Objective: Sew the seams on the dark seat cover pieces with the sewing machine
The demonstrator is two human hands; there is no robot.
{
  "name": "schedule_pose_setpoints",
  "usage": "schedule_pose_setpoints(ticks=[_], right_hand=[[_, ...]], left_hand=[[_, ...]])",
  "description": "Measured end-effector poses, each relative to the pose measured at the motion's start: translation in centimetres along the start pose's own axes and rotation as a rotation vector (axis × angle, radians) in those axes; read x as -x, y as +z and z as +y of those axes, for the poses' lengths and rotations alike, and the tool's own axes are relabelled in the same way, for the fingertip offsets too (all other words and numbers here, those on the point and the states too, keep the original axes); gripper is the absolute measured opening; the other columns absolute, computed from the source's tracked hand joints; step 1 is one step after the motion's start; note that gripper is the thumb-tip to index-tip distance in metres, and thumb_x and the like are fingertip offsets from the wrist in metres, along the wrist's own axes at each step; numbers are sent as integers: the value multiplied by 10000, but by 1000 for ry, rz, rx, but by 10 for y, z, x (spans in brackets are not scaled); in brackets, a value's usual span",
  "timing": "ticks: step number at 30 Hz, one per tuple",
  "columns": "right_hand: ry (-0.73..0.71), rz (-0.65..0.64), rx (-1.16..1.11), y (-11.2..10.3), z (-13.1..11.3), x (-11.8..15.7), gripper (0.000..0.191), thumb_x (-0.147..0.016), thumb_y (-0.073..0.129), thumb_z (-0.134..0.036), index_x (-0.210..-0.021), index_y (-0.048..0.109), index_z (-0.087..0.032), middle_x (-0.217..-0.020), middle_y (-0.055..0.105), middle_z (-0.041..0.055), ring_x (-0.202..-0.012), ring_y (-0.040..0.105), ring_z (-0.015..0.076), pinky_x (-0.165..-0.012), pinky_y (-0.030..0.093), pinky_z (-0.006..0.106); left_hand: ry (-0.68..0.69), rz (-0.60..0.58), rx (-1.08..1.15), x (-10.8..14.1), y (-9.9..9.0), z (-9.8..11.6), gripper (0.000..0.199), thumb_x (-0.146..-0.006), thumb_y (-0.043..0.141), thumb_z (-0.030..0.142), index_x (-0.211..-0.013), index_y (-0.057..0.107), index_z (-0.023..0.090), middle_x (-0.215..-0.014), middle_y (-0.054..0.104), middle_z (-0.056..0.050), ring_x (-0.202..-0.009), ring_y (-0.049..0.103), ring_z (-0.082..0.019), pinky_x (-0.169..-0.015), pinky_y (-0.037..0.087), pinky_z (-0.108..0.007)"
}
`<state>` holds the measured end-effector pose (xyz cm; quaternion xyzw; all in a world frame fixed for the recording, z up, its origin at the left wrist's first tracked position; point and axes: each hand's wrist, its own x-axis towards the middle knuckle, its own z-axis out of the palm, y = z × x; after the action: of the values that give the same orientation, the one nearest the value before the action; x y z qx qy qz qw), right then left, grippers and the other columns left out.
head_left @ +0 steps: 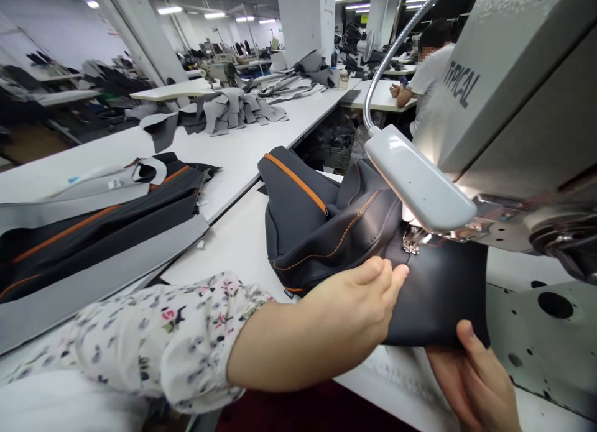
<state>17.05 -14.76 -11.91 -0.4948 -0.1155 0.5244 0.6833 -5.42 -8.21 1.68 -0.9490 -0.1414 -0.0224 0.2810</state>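
Observation:
A black seat-cover-like piece (438,295) with orange stitching lies under the presser foot (414,239) of a sewing machine (522,96). Its bunched part, with an orange strip (296,183), rests on the table to the left of the needle area. My left hand (357,301) presses on the black material just in front of the presser foot, its fingers held together; whether it pinches any material is hidden. At the near right corner, my right hand (476,376) grips the edge of the piece, thumb on top and fingers underneath.
A lit lamp (420,180) on a flexible neck hangs over the sewing spot. Stacked black and grey covers (93,233) lie on the left table. Grey cut pieces (237,109) are piled farther back. A person in a white shirt (431,81) sits beyond the machine.

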Motion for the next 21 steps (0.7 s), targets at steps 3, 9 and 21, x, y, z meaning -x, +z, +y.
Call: schedule_pose_setpoints(ticks=[3, 9, 21], right_hand=[[-24, -14, 24, 6, -7, -8, 708, -802, 821, -430, -1468, 603, -326, -1503, 626, 54, -1469, 511, 321, -1256, 385, 559], [-2, -20, 20, 13, -21, -21, 648, -781, 836, -416, -1398, 658, -324, -1517, 614, 26, -1496, 476, 301, -1256, 404, 513], [-6, -90, 54, 27, -37, -51, 470, -866, 774, -486, -1283, 720, -275, -1345, 728, 58, -1289, 658, 264, -1140, 527, 436]], left_hand=[[8, 14, -4, -1, 0, -3, 456, -1006, 466, 196, -1387, 694, 91, -1489, 636, -151, -1241, 684, -249, -1129, 486, -395], [46, 73, 20, -8, 8, -6, 405, -1004, 506, 198, -1318, 735, 86, -1418, 688, -157, -1151, 715, -247, -1099, 506, -413], [16, 246, 198, -30, 34, -23, 268, -1023, 514, 93, -978, 773, 140, -1029, 756, -75, -815, 630, -151, -869, 449, -382]])
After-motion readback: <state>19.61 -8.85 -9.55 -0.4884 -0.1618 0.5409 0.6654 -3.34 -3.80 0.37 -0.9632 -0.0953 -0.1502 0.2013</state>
